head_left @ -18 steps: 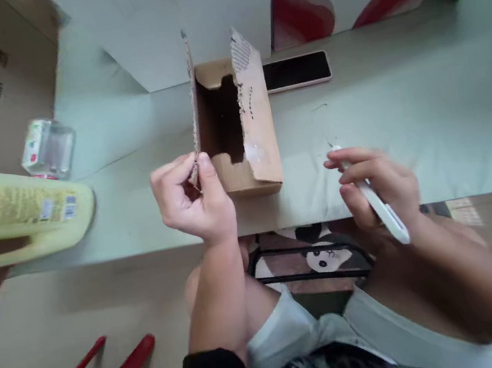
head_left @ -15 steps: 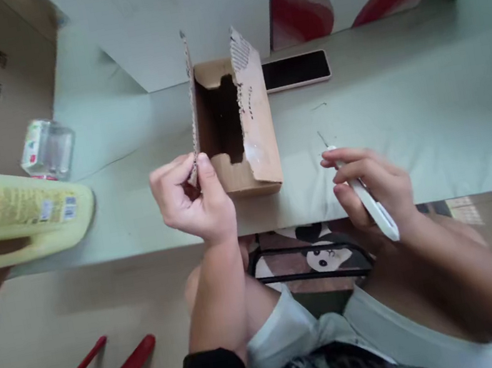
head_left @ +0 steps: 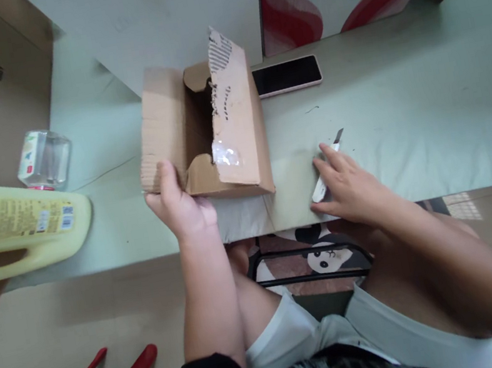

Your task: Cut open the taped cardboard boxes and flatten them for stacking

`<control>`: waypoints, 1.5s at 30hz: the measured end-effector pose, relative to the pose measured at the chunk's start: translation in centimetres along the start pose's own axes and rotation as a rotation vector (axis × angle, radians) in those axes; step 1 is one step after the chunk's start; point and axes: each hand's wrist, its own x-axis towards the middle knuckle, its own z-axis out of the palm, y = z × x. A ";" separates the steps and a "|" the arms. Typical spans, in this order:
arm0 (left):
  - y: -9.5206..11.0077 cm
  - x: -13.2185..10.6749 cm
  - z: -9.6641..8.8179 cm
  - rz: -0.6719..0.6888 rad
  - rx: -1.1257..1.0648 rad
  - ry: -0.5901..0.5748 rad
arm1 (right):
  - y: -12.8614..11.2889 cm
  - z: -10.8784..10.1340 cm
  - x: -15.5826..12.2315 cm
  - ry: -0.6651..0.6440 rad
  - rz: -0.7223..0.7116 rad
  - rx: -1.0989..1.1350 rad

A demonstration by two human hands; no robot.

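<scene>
At four o'clock from the carton, the half-open right hand is partly covering a knife pointing lengthwise toward one o'clock; the left hand is pinching a flap.

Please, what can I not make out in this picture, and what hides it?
All in the head view:
Cardboard box: bottom hidden by shadow and its right flap.
Utility knife: part of the handle covered by the right hand.
Left hand: some fingertips hidden behind the left flap.
Smartphone: left end hidden by the box.
Yellow bottle: cut off by the left edge; fine print too small.
</scene>
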 end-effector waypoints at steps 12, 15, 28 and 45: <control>-1.2 -0.1 0.8 -0.421 -0.185 -0.158 | -1.2 -2.1 0.6 -0.079 -0.032 0.238; -1.3 -0.2 1.4 -0.413 -0.200 -0.150 | -0.9 -2.1 1.0 -0.086 -0.018 0.301; -1.2 -0.8 1.7 -0.460 -0.153 -0.023 | -1.1 -1.3 1.4 -0.131 -0.015 0.231; -2.0 -0.5 1.0 -0.646 -0.212 -0.155 | -1.2 -0.7 2.0 0.113 -0.149 0.739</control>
